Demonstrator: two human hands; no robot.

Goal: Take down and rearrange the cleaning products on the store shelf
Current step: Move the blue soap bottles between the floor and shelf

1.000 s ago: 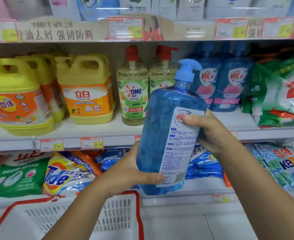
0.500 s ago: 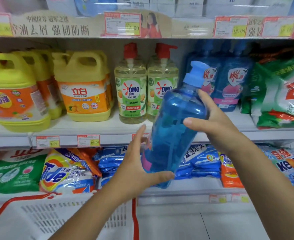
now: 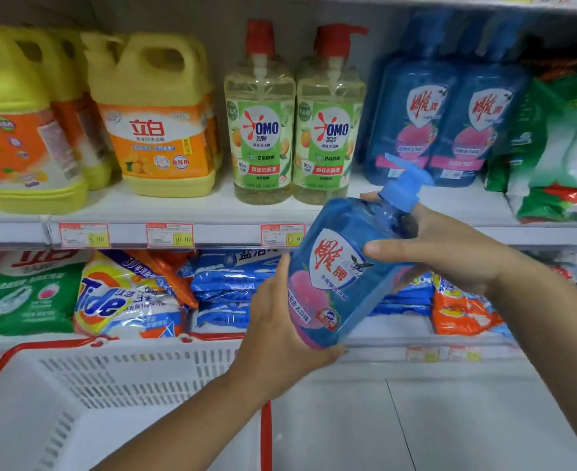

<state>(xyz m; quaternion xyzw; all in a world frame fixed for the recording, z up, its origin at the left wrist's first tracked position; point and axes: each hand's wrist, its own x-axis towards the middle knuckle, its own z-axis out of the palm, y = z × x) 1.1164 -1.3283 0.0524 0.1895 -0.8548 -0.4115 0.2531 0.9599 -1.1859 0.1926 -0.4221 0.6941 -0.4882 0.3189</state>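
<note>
A blue pump bottle of dish soap is tilted in front of the shelves, its front label facing me and its pump pointing up and right. My left hand cups its base from below and the left. My right hand grips its shoulder near the neck, thumb across the front. Two matching blue bottles stand on the middle shelf at the right. Two clear OMO bottles with red pumps stand beside them.
Yellow and orange detergent jugs fill the shelf's left side. Green and white powder bags lie at the far right. Below are Tide and blue bags. A white basket with red rim sits lower left.
The bottle has been turned round from its back label to its front label, tilted further right and lowered. Both hands shifted their hold on it. The view dropped lower.
</note>
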